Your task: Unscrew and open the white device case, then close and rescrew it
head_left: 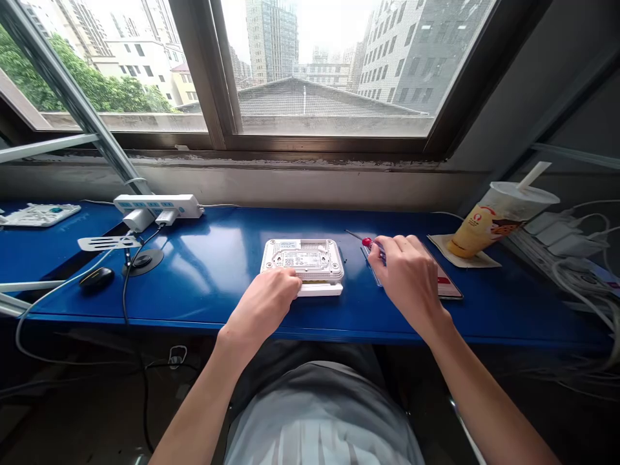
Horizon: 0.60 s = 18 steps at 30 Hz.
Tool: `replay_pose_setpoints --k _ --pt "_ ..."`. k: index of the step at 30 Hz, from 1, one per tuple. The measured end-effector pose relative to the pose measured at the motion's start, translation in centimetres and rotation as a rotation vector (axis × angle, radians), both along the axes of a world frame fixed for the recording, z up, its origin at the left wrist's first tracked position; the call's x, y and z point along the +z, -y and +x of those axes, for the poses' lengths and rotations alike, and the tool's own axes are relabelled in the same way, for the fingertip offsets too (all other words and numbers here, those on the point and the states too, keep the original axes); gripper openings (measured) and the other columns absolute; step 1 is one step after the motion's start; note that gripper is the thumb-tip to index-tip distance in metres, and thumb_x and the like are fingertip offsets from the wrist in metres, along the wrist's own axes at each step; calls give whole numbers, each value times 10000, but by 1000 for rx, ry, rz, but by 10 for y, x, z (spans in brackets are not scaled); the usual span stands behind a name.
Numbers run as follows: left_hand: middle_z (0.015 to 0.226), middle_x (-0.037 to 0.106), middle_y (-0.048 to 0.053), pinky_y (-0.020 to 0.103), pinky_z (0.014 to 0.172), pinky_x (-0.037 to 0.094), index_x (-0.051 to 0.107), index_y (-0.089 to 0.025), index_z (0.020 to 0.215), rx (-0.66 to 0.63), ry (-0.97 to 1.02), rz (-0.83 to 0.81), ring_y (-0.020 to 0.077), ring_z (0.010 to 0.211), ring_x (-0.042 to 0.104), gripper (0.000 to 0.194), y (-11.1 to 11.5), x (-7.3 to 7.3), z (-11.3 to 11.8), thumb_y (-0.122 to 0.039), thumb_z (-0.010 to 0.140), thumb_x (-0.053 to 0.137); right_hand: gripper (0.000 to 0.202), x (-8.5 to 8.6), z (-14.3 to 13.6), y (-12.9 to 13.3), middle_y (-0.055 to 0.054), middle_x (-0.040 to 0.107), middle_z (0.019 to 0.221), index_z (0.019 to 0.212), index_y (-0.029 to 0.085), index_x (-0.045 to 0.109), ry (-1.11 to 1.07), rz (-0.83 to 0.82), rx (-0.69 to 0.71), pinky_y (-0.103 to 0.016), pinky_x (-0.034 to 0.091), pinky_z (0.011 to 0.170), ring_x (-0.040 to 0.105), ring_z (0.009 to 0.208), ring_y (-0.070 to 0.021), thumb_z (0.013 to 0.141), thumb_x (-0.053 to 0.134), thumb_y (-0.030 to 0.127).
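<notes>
A white vented plastic device (303,255) with printed labels lies in front of me on the blue table. Along its near side runs a white strip or cover (320,290), and a narrow gap shows between the two. My left hand (272,294) is closed at the near left corner, its fingers on the device's edge and the strip. To the right, my right hand (405,268) is closed round a screwdriver (367,241) with a red collar, its thin shaft pointing left. The screwdriver's handle is mostly hidden by the fingers.
A phone-like slab (450,287) lies under and beyond my right hand. Further right, a drink cup (489,219) with a straw stands on a napkin (477,261). At left are a power strip (157,205), a black mouse (97,279) and cables. The window is behind.
</notes>
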<state>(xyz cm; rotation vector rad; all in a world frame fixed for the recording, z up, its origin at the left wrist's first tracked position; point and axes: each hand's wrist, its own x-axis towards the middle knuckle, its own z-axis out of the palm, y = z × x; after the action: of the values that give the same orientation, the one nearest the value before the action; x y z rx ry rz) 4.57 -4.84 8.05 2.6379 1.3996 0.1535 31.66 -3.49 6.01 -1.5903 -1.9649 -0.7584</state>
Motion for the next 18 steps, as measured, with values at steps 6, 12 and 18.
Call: replay_pose_setpoints --k 6,12,18 --pt "1258 745 125 377 807 592 670 -200 1279 46 132 1 304 1046 744 280 -1 0 -5 -250 1004 692 245 37 3 4 -155 794 1023 1122 135 742 -186 139 54 -356 553 632 756 815 -282 1088 563 299" --pt "1542 491 217 530 999 573 353 -257 1659 393 379 23 395 1252 664 868 -36 -10 -19 -648 953 674 302 53 -5 21 -80 819 961 1153 201 722 -508 143 166 -347 620 621 796 744 -257 1026 688 474" --pt "1754 238 165 588 1226 399 232 -369 1719 246 316 -302 497 1549 372 1415 -81 -32 -33 -883 552 845 360 50 -5 29 -22 834 960 1198 258 763 -604 142 204 -386 664 759 817 817 -270 902 860 439"
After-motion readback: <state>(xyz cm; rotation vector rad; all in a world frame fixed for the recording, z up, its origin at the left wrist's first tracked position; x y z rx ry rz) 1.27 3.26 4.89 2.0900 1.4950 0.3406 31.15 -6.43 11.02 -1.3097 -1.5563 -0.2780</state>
